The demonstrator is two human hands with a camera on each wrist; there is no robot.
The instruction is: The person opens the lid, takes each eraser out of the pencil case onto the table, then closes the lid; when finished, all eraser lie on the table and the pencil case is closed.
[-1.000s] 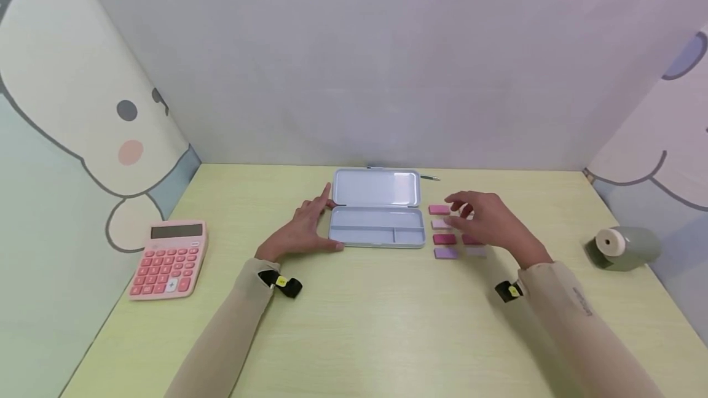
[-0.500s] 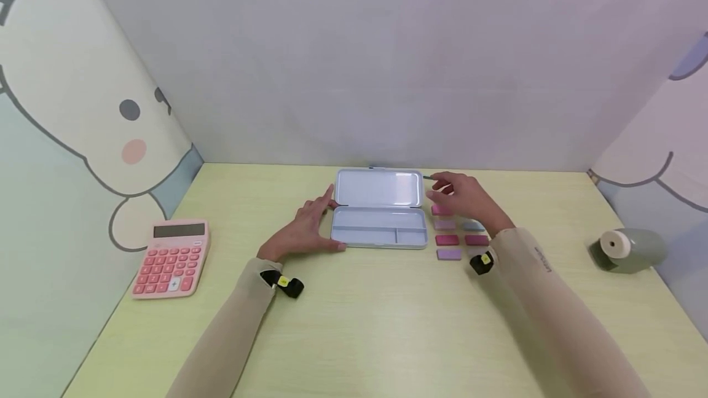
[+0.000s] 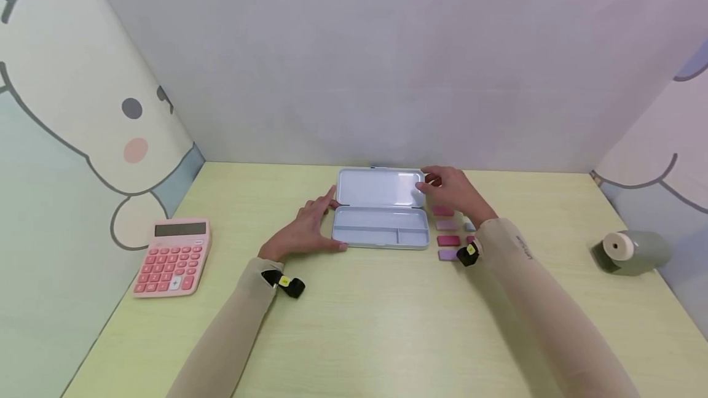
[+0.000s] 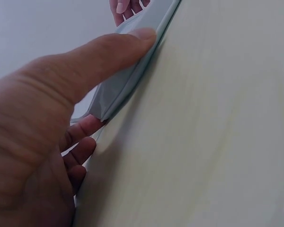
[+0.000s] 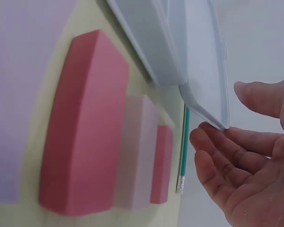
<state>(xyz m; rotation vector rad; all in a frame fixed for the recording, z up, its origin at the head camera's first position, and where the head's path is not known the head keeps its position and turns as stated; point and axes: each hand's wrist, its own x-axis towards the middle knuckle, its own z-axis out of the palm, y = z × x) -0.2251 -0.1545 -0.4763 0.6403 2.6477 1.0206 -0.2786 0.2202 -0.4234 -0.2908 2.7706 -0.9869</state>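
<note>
A pale blue-white pencil case [image 3: 380, 226] lies open on the table, its hinged lid [image 3: 377, 188] tilted back and its divided tray bare. My left hand [image 3: 303, 231] is spread at the case's left side; the straight thumb [image 4: 128, 45] lies on the front edge and the other fingertips touch round the corner. At the lid's right edge, my right hand [image 3: 458, 192] has its fingers behind the outer corner, touching it. Its thumb [image 5: 255, 97] stands off the lid's inner side. Several block-shaped erasers, pink [image 3: 448, 241] and lilac [image 3: 447, 255], lie beneath the right forearm.
A teal pencil [image 5: 184, 146] lies behind the case, mostly hidden in the head view. To the left is a pink calculator [image 3: 173, 257]; to the right stands a grey-green device with a round white front [image 3: 630, 252], possibly a sharpener. A plain wall [image 3: 387, 60] closes the back.
My right hand has moved left and away from me, from over the erasers to the lid's right edge. My left hand stays at the case's left side.
</note>
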